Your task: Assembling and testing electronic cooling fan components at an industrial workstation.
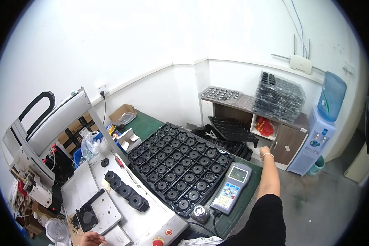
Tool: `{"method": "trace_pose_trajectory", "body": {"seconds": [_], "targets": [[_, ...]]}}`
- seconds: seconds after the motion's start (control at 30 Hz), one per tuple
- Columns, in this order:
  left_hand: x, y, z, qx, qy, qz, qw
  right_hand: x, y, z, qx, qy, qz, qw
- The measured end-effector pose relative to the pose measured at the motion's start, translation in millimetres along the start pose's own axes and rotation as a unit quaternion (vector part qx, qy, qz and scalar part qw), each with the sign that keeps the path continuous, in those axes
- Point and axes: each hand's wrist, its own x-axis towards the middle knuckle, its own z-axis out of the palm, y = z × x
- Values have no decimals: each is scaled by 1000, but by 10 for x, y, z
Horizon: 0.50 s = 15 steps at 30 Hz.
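My right arm reaches out ahead, and my right hand (265, 151) is closed. Whatever it may hold does not show. Just left of it in the picture is the corner of a tilted black plastic tray (233, 130); I cannot tell if they touch. My left hand (92, 238) shows only in part at the lower edge, fingers loosely bent and apart, by the metal plate of a bench machine (107, 210). A black square fixture (87, 217) sits on that plate. Several round black parts (126, 191) stand in a row on the white machine bed.
A large black tray (180, 164) full of round black parts covers the green table (145, 123). Beside it lie a grey handheld keypad device (231, 188) and a small metal-topped block (200, 213). Wrapped trays (279, 96) top a cabinet (289, 145) next to a water dispenser (311, 143).
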Motion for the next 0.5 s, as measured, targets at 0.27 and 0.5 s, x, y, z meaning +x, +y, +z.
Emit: {"method": "trace_pose_trajectory", "body": {"seconds": [0.27,0.5], "targets": [[-36,97,138,30,-3,-13,999,-683,520,-260,-20,-216,22,976],[-26,94,155,6,-57,-17,998,-1338,1828,-1048,174,-71,119,975]]}}
